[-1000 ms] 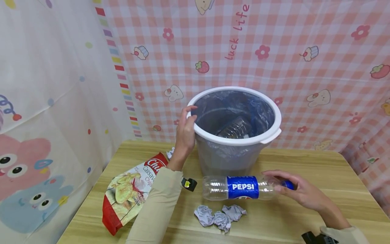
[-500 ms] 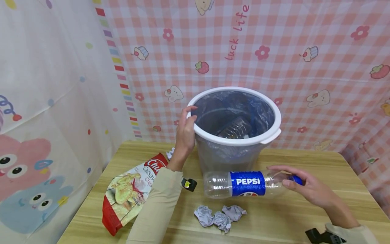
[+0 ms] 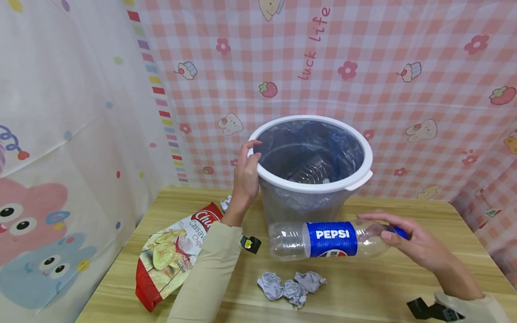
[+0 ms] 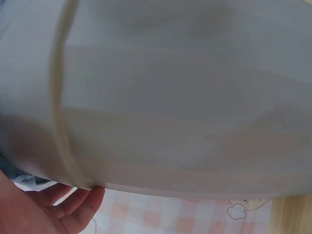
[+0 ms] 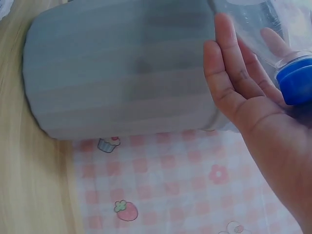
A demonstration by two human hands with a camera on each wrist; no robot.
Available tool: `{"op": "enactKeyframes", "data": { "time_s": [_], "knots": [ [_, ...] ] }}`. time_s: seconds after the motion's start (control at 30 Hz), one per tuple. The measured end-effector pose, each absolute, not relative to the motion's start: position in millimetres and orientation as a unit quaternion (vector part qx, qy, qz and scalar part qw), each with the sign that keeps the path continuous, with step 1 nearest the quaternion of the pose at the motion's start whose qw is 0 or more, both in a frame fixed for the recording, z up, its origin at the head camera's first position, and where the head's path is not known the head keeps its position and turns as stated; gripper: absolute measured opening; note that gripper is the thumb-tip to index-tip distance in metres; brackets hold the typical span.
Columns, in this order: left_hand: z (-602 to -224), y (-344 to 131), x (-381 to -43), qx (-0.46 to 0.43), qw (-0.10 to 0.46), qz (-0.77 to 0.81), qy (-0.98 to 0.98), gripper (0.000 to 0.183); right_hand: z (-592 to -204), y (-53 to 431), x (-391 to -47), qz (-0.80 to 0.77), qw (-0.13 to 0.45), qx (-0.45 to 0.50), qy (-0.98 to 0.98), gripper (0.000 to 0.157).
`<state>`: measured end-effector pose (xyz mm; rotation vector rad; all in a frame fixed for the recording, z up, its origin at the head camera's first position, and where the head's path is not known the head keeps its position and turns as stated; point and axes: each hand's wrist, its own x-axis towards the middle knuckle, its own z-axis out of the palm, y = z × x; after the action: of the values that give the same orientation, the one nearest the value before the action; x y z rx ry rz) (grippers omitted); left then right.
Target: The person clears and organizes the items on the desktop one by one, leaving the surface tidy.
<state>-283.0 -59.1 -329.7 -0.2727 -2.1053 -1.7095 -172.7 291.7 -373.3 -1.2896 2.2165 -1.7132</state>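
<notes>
Woodgrain tbl [image 3: 383,287], L hand [image 3: 247,177] gripping round bin rim [image 3: 368,157], R hand [image 3: 416,244] pinching clr-plastic bottle [image 3: 332,240]

Three views of one bin [image 3: 303,211]
Head looks down across the worktop [image 3: 383,287] to its far edge; both wrist views face the bin's wall close up; head and right wrist share the cap [image 3: 401,233].

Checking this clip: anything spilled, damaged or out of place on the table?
No spill or obvious damage shows. Slightly odd: three crumpled paper balls lie loose on the table in front of the bin, not in it, and a chips bag lies askew to its left, partly hidden by a sleeve.
</notes>
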Motion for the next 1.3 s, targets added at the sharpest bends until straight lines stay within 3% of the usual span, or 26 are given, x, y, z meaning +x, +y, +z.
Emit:
{"op": "enactKeyframes", "data": {
  "time_s": [0.6,0.97,1.3],
  "knots": [
    [-329.7,-59.1,-284.1,-0.100,0.219,-0.609,-0.756,0.037,-346.1,288.8,-173.5,-0.562,-0.022,-0.430,0.706,0.043],
    [-330.1,-59.6,-284.1,-0.098,0.219,-0.604,-0.760,0.038,-321.2,294.9,-162.4,-0.499,-0.048,-0.347,0.793,0.041],
    [-330.4,-59.8,-283.6,-0.095,0.216,-0.606,-0.759,0.036,-313.4,303.5,-172.8,-0.585,-0.044,-0.390,0.710,0.041]
  ]
}}
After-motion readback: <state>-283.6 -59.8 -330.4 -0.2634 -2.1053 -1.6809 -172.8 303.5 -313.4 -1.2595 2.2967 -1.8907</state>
